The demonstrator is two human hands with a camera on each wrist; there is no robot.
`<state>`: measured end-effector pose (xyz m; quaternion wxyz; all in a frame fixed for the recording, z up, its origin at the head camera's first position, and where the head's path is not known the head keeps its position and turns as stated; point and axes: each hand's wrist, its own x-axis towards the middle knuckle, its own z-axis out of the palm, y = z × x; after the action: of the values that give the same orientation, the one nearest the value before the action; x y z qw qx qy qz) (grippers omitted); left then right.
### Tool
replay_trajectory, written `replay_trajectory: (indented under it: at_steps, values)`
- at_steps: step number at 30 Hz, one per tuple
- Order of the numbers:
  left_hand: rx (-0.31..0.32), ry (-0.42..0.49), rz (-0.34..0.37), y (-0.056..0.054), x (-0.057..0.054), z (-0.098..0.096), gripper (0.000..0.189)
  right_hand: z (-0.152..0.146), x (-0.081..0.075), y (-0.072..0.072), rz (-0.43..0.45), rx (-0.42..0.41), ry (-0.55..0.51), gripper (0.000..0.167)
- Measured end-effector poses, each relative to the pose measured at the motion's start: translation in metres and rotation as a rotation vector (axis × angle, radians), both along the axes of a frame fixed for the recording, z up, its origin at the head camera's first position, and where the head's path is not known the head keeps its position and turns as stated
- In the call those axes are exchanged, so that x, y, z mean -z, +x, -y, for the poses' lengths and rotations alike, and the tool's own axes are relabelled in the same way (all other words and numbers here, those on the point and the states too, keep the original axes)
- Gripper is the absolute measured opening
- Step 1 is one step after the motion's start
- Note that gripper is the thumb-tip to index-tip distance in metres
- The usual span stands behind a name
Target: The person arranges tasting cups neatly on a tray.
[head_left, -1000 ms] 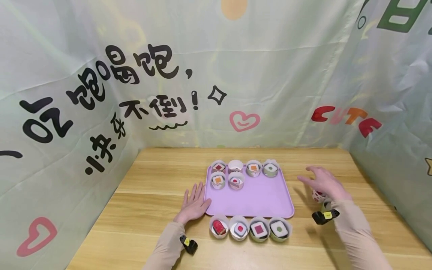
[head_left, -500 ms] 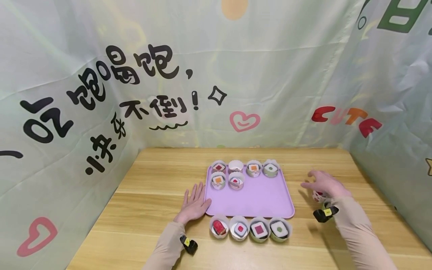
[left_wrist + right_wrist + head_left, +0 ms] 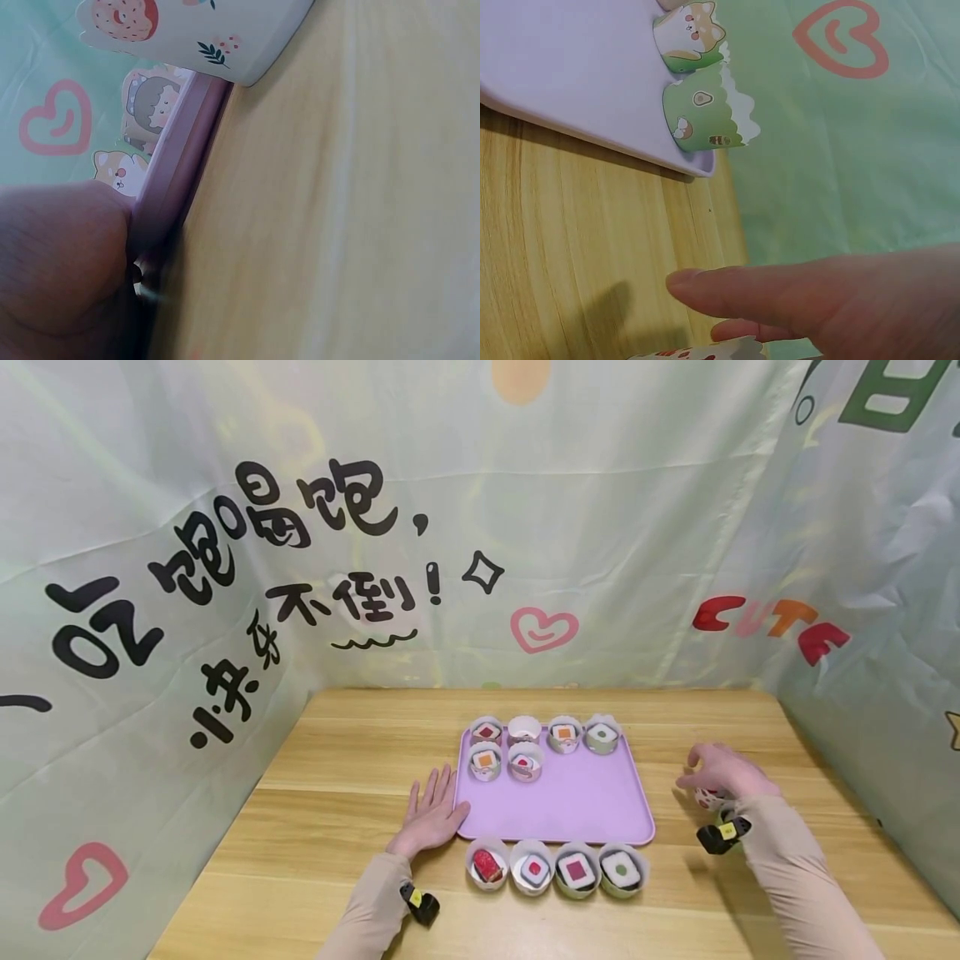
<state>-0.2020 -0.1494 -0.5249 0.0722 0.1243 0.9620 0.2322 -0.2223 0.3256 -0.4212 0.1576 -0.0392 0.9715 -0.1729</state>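
Observation:
My left hand (image 3: pixel 431 822) lies flat, fingers straight, at the left side of a lilac tray (image 3: pixel 577 810); in the left wrist view its thumb (image 3: pixel 64 240) is against the tray's edge. Right of the tray, my right hand (image 3: pixel 731 772) hovers over a red-and-white patterned paper cup (image 3: pixel 707 797), fingers bent downward. In the right wrist view the thumb (image 3: pixel 742 291) stands apart from that cup's rim (image 3: pixel 727 351), with another finger beyond it. A second cup beneath the right wrist is mostly hidden. Several paper cups with small sushi-like pieces, such as an orange-centred one (image 3: pixel 485 761), stand on the tray.
A row of filled paper cups, including one with a red piece (image 3: pixel 487 865) and one with a purple-centred square (image 3: pixel 576 870), stands before the tray's front edge. A printed cloth backdrop (image 3: pixel 637 543) rises behind the wooden table (image 3: pixel 360 735).
My right hand has moved slightly down and right, closer over the patterned cup, and its fingers bend more. The left hand, tray and cups stay where they were.

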Motion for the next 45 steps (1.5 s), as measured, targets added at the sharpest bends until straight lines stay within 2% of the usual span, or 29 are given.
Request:
replay_trajectory:
  at_steps: [9, 14, 21, 31, 37, 45]
  values:
    - [0.001, -0.004, -0.001, 0.0002, 0.0002, 0.0001, 0.068, 0.0005, -0.001, 0.0058, 0.015, 0.026, -0.031, 0.029]
    - [0.003, 0.001, -0.001, 0.0003, 0.0008, 0.0003, 0.069, -0.0006, -0.0003, 0.0063, 0.029, 0.037, -0.027, 0.031]
    - [0.004, 0.007, -0.001, -0.0004, 0.0029, 0.0008, 0.069, -0.0015, 0.0016, 0.0069, 0.046, 0.045, -0.033, 0.025]
    - [0.003, 0.013, -0.01, -0.0009, 0.0037, 0.0009, 0.069, -0.001, 0.0007, 0.0075, 0.053, 0.06, -0.035, 0.031]
    - [0.002, 0.025, -0.012, -0.0005, 0.0029, 0.0004, 0.068, 0.0004, 0.0002, 0.0067, 0.068, 0.066, -0.025, 0.03]
    - [0.002, 0.023, -0.01, -0.0001, 0.002, 0.0007, 0.069, -0.0005, 0.0019, 0.0064, 0.033, 0.058, -0.024, 0.024]
